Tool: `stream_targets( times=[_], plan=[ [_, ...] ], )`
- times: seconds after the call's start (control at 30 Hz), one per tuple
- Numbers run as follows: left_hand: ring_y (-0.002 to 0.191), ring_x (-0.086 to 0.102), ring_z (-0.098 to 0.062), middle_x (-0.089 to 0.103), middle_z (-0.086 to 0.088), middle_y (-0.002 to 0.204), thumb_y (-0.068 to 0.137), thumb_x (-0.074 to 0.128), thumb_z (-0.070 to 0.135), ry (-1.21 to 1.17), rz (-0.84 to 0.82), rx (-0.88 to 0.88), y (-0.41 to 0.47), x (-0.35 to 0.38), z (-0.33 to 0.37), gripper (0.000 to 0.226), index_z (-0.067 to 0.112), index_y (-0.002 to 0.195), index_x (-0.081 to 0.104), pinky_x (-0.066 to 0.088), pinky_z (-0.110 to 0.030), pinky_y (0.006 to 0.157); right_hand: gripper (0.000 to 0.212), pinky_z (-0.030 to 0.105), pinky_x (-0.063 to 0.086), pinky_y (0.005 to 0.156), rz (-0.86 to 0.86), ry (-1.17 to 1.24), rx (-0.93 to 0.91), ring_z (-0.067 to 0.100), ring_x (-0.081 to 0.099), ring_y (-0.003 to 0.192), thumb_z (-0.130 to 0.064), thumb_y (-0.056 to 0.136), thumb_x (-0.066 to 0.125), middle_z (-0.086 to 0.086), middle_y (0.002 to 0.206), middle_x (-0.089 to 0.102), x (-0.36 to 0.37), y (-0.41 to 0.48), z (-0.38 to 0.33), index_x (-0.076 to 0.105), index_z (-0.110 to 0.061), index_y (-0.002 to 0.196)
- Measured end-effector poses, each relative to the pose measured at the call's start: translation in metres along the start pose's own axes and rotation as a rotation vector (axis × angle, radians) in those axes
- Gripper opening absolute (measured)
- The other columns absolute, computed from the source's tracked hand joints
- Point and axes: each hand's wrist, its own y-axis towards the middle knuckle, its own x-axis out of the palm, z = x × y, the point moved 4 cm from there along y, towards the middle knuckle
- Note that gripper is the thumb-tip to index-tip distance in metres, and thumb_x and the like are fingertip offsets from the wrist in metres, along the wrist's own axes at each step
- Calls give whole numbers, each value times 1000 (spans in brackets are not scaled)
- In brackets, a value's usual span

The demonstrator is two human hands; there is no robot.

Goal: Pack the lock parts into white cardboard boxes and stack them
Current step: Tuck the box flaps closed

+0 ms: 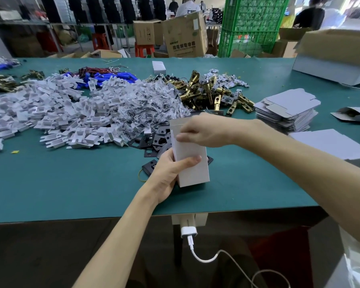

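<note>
At centre-left of the frame, on the green desk [71, 183], heaped white plastic inserts [50, 113], clear bagged small parts [146, 100] and black metal plates [152, 142]. Just right of these, left hand [166, 173] wrapped round the lower half of the upright white cardboard box [192, 163], thumb laid across the front face, fingers hidden behind. Above, right hand [197, 133] curled over the box's top, fingertips pinching the lid flap. Best done by bracing the body steady, folding the flap square and tucking fully home without crushing the walls. Farther right, stacked flat white cardboard blanks [287, 113].
</note>
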Motion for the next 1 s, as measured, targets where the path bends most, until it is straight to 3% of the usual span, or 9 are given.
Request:
stream_targets(
  times=[0.07, 0.2, 0.47, 0.6, 0.7, 0.8, 0.9, 1.0],
  plan=[
    [118, 69, -38, 73, -20, 123, 87, 79, 10, -1, 3, 1, 0, 0, 0, 50, -1, 133, 61, 57, -48, 97, 53, 33, 31, 54, -12, -14, 24, 17, 44, 57, -53, 105, 42, -1, 63, 50, 8, 1, -2, 50, -18, 66],
    [118, 68, -38, 72, -21, 126, 88, 77, 7, -4, 9, 12, 1, 1, 0, 48, 1, 132, 61, 56, -50, 98, 58, 33, 32, 52, 19, -86, 47, 22, 51, 60, -64, 99, 46, 3, 66, 56, 9, 2, -5, 55, -17, 66],
    [117, 69, -36, 72, -20, 126, 89, 77, 7, -22, 1, 10, -1, 1, 2, 49, -1, 134, 61, 59, -42, 92, 62, 33, 37, 54, 4, -110, 99, 26, 46, 56, -60, 99, 50, 4, 58, 52, 6, 6, -5, 53, -11, 61],
    [120, 67, -40, 72, -21, 126, 90, 77, 7, -25, 16, 14, 0, 0, 0, 48, 0, 134, 60, 56, -52, 102, 58, 32, 38, 53, 51, -130, 124, 25, 51, 57, -57, 100, 52, 4, 62, 55, 1, 5, -9, 59, -10, 67],
    [119, 68, -39, 72, -19, 126, 91, 77, 9, -33, 22, 11, 1, -1, -1, 47, 2, 134, 60, 56, -53, 102, 42, 34, 41, 62, 269, -198, 89, 26, 60, 74, -50, 101, 55, 4, 82, 62, -13, 9, -20, 62, -10, 92],
    [113, 72, -31, 75, -14, 122, 90, 78, 9, -40, 23, 11, 1, -1, -2, 42, 5, 129, 63, 61, -42, 93, 31, 34, 43, 70, 394, -207, 8, 25, 59, 87, -41, 102, 56, 3, 102, 61, -16, 23, -42, 58, -11, 107],
    [111, 72, -27, 75, -10, 121, 89, 80, 8, 2, 46, 28, 3, -3, -2, 42, 6, 127, 63, 62, -33, 85, 16, 39, 53, 79, 348, -189, -38, 24, 59, 95, -23, 104, 52, 4, 110, 59, 3, 56, -66, 60, -10, 110],
    [110, 68, -21, 74, -5, 120, 78, 82, 19, 93, 52, 72, 0, -1, 0, 51, 7, 124, 63, 58, -34, 87, 10, 42, 52, 79, 183, -175, -1, 27, 57, 96, -4, 98, 45, 8, 110, 55, 31, 97, -79, 53, -8, 103]
  ],
)
